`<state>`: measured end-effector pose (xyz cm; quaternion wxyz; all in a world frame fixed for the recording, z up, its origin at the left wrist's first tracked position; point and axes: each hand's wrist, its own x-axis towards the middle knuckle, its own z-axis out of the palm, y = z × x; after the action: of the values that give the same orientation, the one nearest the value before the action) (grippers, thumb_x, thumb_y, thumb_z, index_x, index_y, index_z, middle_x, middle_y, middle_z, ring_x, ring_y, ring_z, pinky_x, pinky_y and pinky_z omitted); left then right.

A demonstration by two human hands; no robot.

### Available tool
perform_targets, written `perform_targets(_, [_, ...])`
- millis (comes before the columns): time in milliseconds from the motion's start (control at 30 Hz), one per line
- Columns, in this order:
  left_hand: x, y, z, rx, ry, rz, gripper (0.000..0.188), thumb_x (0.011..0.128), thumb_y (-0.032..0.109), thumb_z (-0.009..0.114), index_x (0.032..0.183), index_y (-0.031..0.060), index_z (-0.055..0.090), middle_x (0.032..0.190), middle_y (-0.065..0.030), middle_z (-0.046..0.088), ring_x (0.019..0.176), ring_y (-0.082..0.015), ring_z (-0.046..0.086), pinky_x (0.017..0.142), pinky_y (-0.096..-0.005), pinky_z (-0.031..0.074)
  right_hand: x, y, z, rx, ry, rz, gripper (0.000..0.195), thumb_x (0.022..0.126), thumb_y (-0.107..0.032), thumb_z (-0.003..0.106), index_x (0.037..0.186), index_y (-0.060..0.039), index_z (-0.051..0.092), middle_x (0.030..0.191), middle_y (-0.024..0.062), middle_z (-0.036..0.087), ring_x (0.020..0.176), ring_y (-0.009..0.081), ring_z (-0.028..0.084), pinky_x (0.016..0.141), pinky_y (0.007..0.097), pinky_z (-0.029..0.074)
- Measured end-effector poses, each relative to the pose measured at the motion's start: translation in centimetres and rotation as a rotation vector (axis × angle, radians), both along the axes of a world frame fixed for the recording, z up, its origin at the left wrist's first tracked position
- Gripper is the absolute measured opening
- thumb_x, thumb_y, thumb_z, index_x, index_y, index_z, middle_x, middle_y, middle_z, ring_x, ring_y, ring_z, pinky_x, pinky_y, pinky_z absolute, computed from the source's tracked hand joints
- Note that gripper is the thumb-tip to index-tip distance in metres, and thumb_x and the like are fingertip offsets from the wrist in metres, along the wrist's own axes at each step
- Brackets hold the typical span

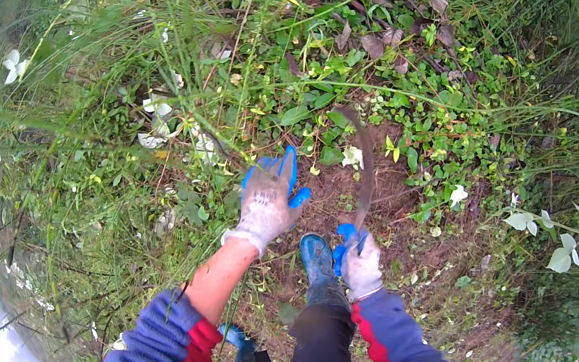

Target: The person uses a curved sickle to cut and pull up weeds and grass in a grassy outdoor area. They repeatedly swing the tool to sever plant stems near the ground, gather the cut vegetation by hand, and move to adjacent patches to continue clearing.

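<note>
A sickle with a dark curved blade [366, 170] rises from my right hand [359, 260], which is closed around its handle in a white glove with blue-coated fingers. The blade arcs up and to the left over bare soil and low leaves. My left hand [269, 195], gloved the same way, reaches into green stalks [216, 141] left of the blade. Its back faces the camera and the fingers point away from me. The thumb stands apart; whether the other fingers hold a stalk is hidden.
My blue rubber boots [316, 253] stand on brown soil [334, 188] with dry stubble. Tall grass [119, 34] spreads at the left, with white-leaved sprigs [565, 253] at the right. Dry brown leaves [373, 46] and twigs lie among creepers ahead.
</note>
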<state>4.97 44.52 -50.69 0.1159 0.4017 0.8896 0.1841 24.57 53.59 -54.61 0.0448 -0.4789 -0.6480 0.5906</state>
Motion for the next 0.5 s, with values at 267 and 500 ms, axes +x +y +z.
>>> perform_targets(267, [-4.1, 9.8, -5.3, -0.114, 0.172, -0.034, 0.104, 0.066, 0.051, 0.064, 0.134, -0.0030, 0.006, 0.140, -0.0183, 0.014, 0.130, -0.0316, 0.014, 0.107, -0.0424, 0.009, -8.8, 10.9, -1.6, 0.290, -0.116, 0.198, 0.022, 0.085, -0.023, 0.045, 0.095, -0.0030, 0.051, 0.070, 0.0194, 0.056, 0.065, 0.0355, 0.056, 0.058, 0.0425, 0.044])
perform_targets(500, [-8.0, 16.7, -11.4, -0.180, 0.269, -0.105, 0.090, 0.073, 0.031, 0.061, 0.135, 0.0007, 0.004, 0.140, -0.0223, 0.005, 0.130, -0.0377, 0.009, 0.107, -0.0442, 0.009, -4.9, 12.7, 1.0, 0.444, -0.356, 0.503, 0.017, 0.083, -0.017, 0.046, 0.086, -0.0010, 0.050, 0.069, 0.0205, 0.057, 0.063, 0.0377, 0.056, 0.057, 0.0445, 0.045])
